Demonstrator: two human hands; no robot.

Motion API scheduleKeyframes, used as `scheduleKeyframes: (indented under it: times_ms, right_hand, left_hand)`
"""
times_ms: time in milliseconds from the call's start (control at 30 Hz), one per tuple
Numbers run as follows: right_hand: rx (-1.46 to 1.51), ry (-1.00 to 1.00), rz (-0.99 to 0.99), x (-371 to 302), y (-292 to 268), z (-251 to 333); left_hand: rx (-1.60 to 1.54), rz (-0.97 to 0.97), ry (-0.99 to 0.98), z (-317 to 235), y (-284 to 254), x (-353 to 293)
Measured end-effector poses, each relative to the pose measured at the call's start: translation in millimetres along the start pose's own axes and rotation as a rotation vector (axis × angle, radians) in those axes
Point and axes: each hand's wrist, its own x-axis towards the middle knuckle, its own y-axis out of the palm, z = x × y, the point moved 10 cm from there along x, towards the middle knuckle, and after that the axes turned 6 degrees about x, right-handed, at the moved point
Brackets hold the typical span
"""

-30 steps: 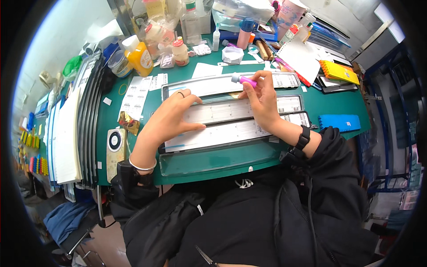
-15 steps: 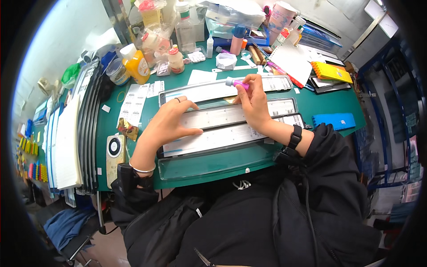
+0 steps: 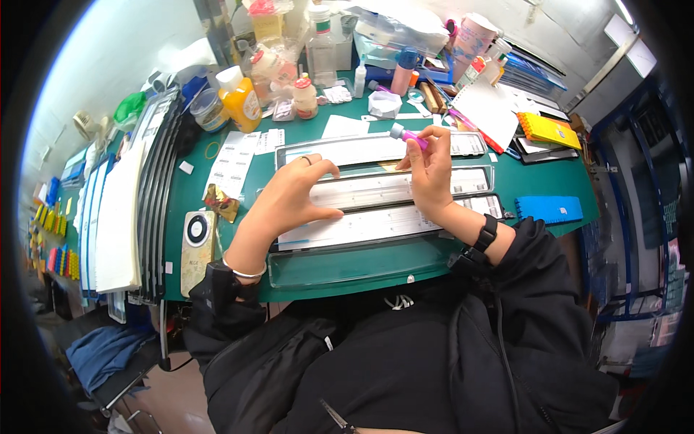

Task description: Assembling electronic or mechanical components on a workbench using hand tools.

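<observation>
Three long clear trays with white strips lie side by side on the green table [image 3: 188, 192]. My left hand [image 3: 293, 194] rests spread on the middle tray [image 3: 376, 189], thumb near the front tray [image 3: 347, 226]. My right hand [image 3: 431, 170] holds a small pink and grey tube-like tool [image 3: 406, 134] over the far tray [image 3: 340, 149], its grey tip pointing left. A ring is on my left hand, a black watch on my right wrist.
Bottles, a yellow bottle [image 3: 241, 103], jars and cups crowd the table's back. Stacked flat trays [image 3: 119, 210] line the left edge. A blue block [image 3: 549, 209] and a yellow pad [image 3: 548, 131] sit at right, a phone-like device [image 3: 196, 239] at front left.
My right hand has turned the pink tool slightly and lifted a little over the far tray. My left hand stays on the middle tray, fingers spread wider.
</observation>
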Motion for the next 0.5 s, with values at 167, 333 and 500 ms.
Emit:
scheduleKeyframes:
  times_ms: [167, 333, 500]
  right_hand:
    - [0.023, 0.066, 0.117, -2.1, -1.5, 16.2]
    - [-0.061, 0.05, 0.192, 11.1, -6.6, 58.9]
    - [-0.053, 0.14, 0.494, 36.2, 64.0, 83.0]
  left_hand:
    - [0.046, -0.114, 0.116, -10.8, -27.5, -14.3]
    - [-0.255, 0.107, -0.017, 9.4, -38.7, -22.8]
    - [-0.411, 0.354, -0.078, 20.9, -42.5, -46.3]
